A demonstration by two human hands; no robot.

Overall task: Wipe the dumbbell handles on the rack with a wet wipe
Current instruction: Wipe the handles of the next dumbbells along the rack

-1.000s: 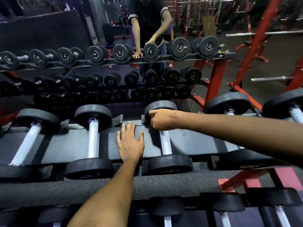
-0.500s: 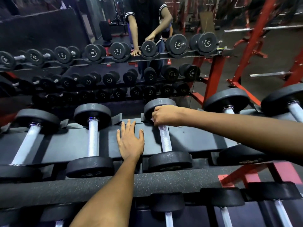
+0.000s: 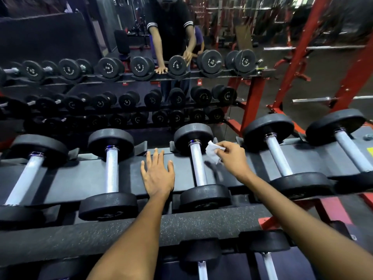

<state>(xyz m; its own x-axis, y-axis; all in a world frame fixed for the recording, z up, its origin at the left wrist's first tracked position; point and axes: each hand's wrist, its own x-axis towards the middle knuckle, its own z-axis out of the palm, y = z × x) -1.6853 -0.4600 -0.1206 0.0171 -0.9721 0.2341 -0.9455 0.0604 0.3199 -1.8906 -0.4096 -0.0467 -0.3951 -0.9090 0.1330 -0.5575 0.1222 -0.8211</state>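
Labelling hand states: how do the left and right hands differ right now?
The left hand lies flat, fingers spread, on the rack; the right hand is off it, beside the dumbbell handle. The left hand holds nothing; the right hand pinches a white wipe. Both are bare and reach over the same top shelf.

Crumpled white wipe — just right of chrome dumbbell handle.

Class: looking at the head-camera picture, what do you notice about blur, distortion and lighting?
Head view: the wet wipe pinched by the right hand is slightly motion-blurred; wide-angle distortion bows the rack towards the edges; dim lighting leaves the mirror's reflection dark, while the chrome dumbbell handle shines brightly.
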